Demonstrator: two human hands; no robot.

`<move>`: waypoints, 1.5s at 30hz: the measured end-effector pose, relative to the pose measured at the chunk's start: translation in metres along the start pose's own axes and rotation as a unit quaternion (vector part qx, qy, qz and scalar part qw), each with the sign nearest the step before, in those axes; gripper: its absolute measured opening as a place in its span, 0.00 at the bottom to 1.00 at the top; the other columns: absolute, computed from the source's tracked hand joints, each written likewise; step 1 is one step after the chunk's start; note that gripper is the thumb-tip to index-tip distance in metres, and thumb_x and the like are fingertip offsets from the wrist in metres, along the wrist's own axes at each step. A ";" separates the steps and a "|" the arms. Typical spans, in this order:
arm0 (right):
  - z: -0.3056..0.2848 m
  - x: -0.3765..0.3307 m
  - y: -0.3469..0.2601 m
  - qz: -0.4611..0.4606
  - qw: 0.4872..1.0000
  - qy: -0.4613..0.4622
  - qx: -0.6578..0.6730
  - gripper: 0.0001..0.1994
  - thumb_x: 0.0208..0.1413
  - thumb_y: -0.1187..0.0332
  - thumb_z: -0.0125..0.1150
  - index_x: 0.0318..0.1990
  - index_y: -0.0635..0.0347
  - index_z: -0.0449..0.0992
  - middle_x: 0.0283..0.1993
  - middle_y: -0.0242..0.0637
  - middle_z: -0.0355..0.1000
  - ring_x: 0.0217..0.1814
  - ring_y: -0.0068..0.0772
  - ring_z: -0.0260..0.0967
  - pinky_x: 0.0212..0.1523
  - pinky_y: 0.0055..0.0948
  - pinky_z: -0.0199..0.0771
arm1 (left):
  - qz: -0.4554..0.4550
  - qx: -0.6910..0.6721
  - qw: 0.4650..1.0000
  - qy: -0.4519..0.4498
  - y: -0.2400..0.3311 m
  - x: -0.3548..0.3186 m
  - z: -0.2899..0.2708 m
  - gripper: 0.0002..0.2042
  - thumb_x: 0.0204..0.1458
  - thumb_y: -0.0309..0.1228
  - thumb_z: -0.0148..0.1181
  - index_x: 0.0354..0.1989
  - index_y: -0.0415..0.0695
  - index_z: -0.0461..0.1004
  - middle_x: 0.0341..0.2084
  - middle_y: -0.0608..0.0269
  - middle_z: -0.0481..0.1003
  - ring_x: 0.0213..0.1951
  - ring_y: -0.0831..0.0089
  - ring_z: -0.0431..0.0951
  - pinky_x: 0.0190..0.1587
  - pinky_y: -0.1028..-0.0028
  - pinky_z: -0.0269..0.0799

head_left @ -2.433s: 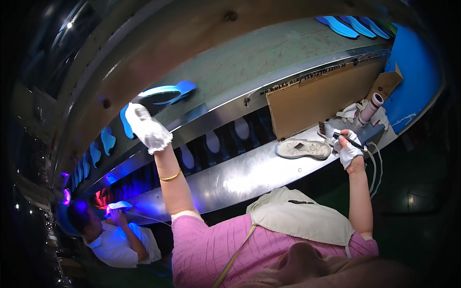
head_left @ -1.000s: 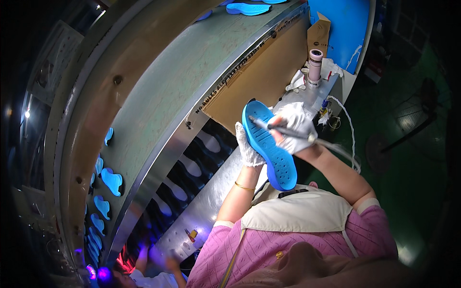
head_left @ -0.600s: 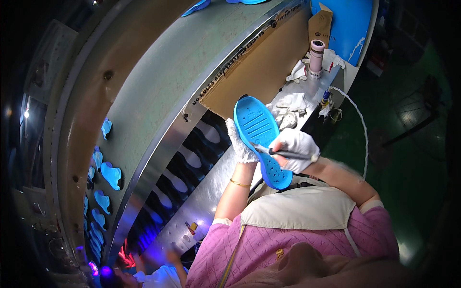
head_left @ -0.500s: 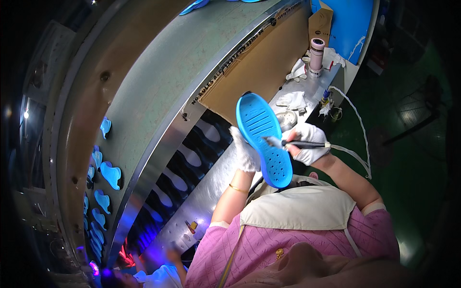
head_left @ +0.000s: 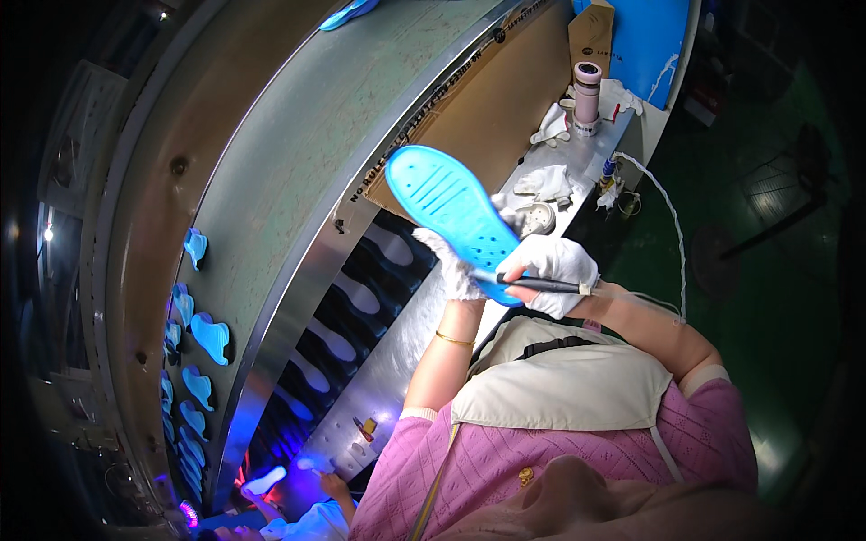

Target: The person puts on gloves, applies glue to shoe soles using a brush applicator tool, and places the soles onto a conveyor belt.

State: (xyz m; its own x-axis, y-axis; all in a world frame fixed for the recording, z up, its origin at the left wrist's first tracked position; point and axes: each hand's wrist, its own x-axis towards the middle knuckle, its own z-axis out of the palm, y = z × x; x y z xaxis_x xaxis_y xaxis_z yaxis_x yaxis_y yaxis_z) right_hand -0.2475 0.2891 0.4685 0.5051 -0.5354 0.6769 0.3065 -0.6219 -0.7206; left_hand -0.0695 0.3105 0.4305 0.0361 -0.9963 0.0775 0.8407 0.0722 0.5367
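My left hand (head_left: 454, 269), in a white glove, holds a blue shoe sole (head_left: 448, 206) from below and along its edges. The sole is tilted, its grooved and perforated face turned up. In my right hand (head_left: 561, 267), also white-gloved but with bare fingertips showing, is a brush (head_left: 545, 285) with a black handle. A thin, pale tube runs back from the handle's end. The bristle end lies over the sole's narrow, nearer end; whether it touches there I cannot tell.
A greenish conveyor belt (head_left: 298, 171) carries several blue soles (head_left: 210, 338) on the left. Beside it stand a cardboard sheet (head_left: 483, 126) and a metal ledge (head_left: 397, 334) with white gloves (head_left: 544, 184), a round white dish (head_left: 538, 219) and a pink flask (head_left: 587, 95). A co-worker (head_left: 311, 521) is at lower left.
The sole has swung left and tilted further. The brush has moved from the sole's middle to its near end. The belt's soles have shifted slightly, and a pale sole now shows by the co-worker.
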 end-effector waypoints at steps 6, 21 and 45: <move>-0.002 0.006 -0.002 0.092 0.994 0.032 0.045 0.07 0.48 0.76 0.64 0.36 0.62 0.76 0.30 0.37 0.74 0.33 0.24 0.73 0.35 0.23 0.73 | 0.109 -0.065 0.992 -0.023 0.016 0.019 0.014 0.52 0.36 0.76 0.44 0.62 0.44 0.57 0.50 0.48 0.70 0.43 0.53 0.75 0.52 0.54 0.70; -0.025 -0.012 0.028 0.377 0.837 -0.051 0.393 0.07 0.46 0.82 0.62 0.34 0.65 0.74 0.34 0.38 0.74 0.33 0.25 0.72 0.38 0.24 0.74 | -0.017 0.176 0.975 -0.137 0.051 0.030 0.027 0.62 0.20 0.75 0.58 0.61 0.35 0.57 0.52 0.40 0.68 0.49 0.53 0.74 0.51 0.57 0.74; -0.029 0.016 0.028 0.208 0.966 -0.106 0.109 0.08 0.43 0.82 0.60 0.29 0.57 0.73 0.36 0.33 0.71 0.39 0.27 0.69 0.42 0.24 0.68 | -0.209 0.473 0.848 0.115 0.060 0.051 0.051 0.28 0.56 0.55 0.50 0.51 0.39 0.68 0.33 0.54 0.76 0.30 0.70 0.78 0.32 0.72 0.77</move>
State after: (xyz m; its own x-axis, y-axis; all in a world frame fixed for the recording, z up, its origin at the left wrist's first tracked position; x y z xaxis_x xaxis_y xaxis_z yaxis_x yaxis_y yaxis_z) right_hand -0.2541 0.2464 0.4633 0.7685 -0.5694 0.2917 0.1911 -0.2309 -0.9540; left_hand -0.0443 0.2667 0.5093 0.0375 -0.9185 -0.3937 -0.0003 -0.3940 0.9191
